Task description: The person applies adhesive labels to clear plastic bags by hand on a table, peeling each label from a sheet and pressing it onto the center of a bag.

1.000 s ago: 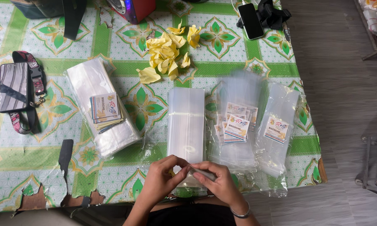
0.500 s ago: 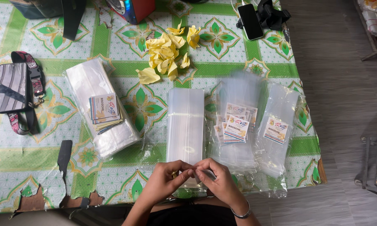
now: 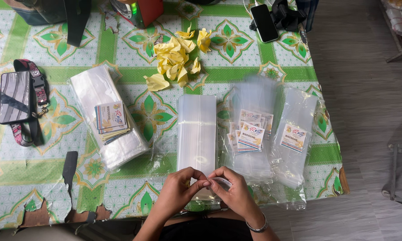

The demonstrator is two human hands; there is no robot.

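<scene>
Head view, small label (image 3: 222, 182) pinched between both hands (image 3: 207, 185), over clear bags (image 3: 196, 134)

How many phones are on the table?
2. One black phone lies at the far right edge of the table; another phone, in a strapped case, lies at the left. Others may be out of view.

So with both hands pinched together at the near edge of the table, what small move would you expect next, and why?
Probably peeling the small sticker free and pressing it onto the clear bag stack just ahead. The left hand and right hand meet fingertip to fingertip on it, and the bags to the right already carry printed labels, while this stack shows none.
</scene>
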